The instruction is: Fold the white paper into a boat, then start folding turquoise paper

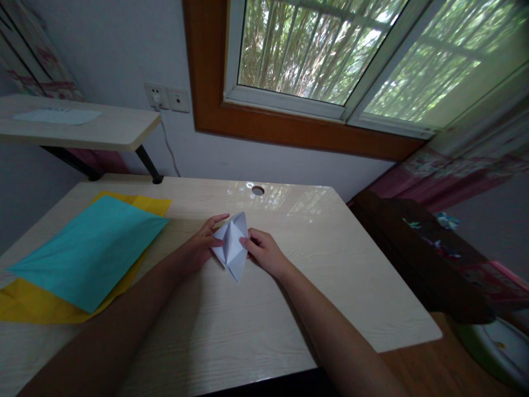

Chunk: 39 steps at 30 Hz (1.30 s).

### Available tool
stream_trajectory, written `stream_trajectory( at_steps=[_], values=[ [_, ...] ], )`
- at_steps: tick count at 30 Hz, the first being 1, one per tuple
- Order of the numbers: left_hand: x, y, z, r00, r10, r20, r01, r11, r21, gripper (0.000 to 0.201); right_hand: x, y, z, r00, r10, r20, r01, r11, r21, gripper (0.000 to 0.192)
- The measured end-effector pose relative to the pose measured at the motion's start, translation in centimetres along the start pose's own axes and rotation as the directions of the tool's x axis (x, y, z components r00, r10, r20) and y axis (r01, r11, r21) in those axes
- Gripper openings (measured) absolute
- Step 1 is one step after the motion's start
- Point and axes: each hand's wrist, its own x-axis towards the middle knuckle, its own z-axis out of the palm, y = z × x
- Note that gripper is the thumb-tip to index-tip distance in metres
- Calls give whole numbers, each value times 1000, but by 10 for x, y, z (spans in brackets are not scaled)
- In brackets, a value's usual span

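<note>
Left hand (200, 242) and right hand (264, 251) pinch opposite edges of the folded white paper (232, 245) above the desk (289, 286). Judged light, limp, easily creased; best gripped along folds.

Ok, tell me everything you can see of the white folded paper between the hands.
The white folded paper is a creased kite-like shape, pointed toward the person, with raised flaps showing a centre ridge. It looks like thin plain paper. It sits on the pale wooden table, pinched by the left hand and right hand at its sides.
</note>
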Motion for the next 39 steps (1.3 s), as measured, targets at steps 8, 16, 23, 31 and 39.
stream_trajectory(
  at_steps=[8, 16, 23, 31, 39],
  values=[
    [3, -5, 3, 998, 18, -58, -19, 1000, -22, 83, 1, 3, 0, 999, 32, -29, -28, 994, 106, 34],
    [9, -18, 3, 985, 61, -159, -40, 990, 135, 52, 2, 5, -1, 999, 31, -31, -27, 993, 118, 38],
    [8, -22, 2, 975, 120, -186, -38, 917, 397, 44, 2, 7, -2, 1000, 1, -20, 0, 998, 66, 34],
    [11, -16, 0, 900, 332, -282, -91, 776, 624, 49, 2, 6, 4, 995, -53, -89, 60, 995, 81, 28],
    [7, -13, 1, 885, 373, -277, 8, 583, 813, 30, 1, 5, 3, 847, -512, -142, 415, 805, -424, 44]
  ],
)
